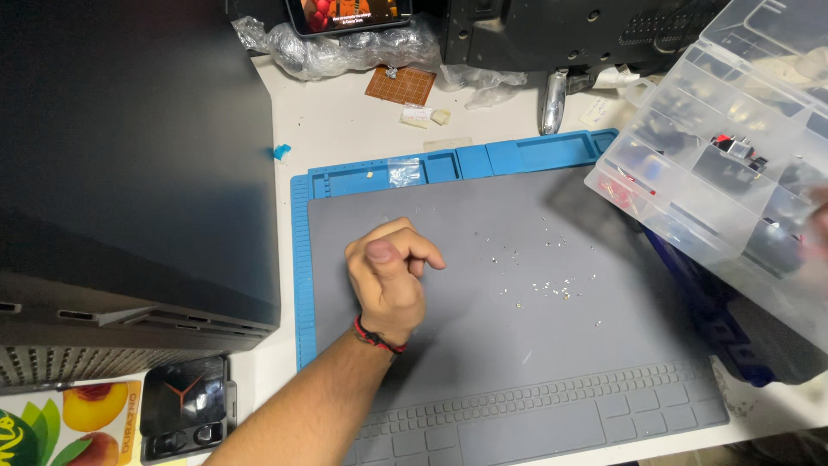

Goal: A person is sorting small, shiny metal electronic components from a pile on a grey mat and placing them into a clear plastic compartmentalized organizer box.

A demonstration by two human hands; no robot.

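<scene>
My left hand rests on the grey work mat as a closed fist, thumb on top; nothing shows inside it. A red and black cord circles the wrist. Just right of the fist, several tiny shiny metal bits lie scattered on the mat. At the right, a clear plastic compartment box with small parts in it hangs tilted over the mat's corner. My right hand is only a blur at the frame's right edge, against the box and apparently gripping it.
A large dark computer case fills the left side. Behind the mat lie a copper perfboard, a small zip bag, bubble wrap, a phone and a chrome cylinder. A black earbud case sits bottom left.
</scene>
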